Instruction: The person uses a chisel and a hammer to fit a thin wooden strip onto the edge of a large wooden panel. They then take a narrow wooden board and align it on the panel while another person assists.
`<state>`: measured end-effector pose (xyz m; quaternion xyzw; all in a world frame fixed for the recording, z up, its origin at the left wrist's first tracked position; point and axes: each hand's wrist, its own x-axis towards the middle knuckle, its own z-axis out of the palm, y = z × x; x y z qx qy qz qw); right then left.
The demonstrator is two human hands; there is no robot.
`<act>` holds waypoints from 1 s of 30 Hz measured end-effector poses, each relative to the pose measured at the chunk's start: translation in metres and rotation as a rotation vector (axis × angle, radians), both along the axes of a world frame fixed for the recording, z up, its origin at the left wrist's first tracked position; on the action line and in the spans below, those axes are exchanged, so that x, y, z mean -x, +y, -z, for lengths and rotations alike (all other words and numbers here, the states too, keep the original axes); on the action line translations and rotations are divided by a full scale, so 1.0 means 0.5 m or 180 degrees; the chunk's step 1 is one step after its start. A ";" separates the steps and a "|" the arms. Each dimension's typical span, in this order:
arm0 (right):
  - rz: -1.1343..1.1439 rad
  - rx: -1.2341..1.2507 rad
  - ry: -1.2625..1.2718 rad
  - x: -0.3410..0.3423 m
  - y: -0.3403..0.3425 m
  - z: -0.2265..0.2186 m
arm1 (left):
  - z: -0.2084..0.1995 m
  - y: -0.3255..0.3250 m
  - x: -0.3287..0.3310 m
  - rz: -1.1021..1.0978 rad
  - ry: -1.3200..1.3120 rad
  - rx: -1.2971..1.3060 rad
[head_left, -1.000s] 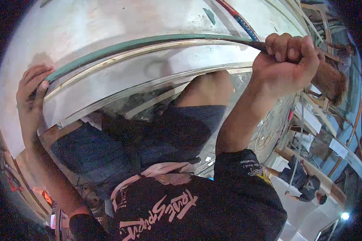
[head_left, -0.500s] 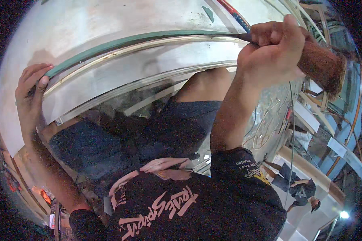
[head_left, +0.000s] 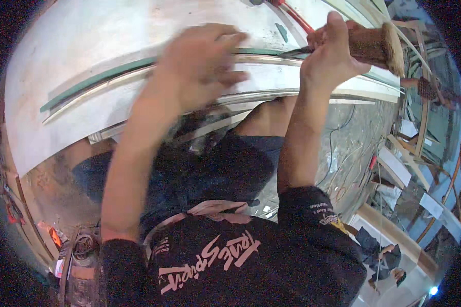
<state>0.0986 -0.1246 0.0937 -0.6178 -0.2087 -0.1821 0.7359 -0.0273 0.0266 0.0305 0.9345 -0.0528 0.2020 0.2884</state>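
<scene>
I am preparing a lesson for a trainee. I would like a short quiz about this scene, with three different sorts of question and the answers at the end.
1. Multiple choice: Which hand holds the thick brown tool?
A) the left
B) the right
C) both

2. True or false: No hand covers the left end of the green strip.

3. Fill the gap: In the picture, the left hand looks ____ (sharp or blurred).

Key: 1. B, the right hand. 2. True. 3. Blurred.
</scene>
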 end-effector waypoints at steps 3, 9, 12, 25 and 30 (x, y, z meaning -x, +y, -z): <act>-0.0145 0.0006 -0.0185 -0.009 -0.023 0.010 | 0.041 -0.051 -0.051 -0.0063 0.0033 -0.0252; -0.0890 0.0277 0.0197 -0.011 -0.046 -0.007 | 0.047 -0.041 -0.056 -0.0162 0.0057 -0.0743; -0.1016 0.0370 0.0373 -0.013 -0.058 -0.009 | 0.046 -0.045 -0.061 -0.0006 0.0390 -0.0501; 0.0310 -0.0674 0.1099 -0.024 -0.088 -0.049 | 0.050 -0.048 -0.048 -0.0027 0.0186 -0.0467; 0.0299 -0.0760 0.1353 -0.043 -0.096 -0.050 | 0.055 -0.040 -0.049 -0.0090 0.0205 -0.0588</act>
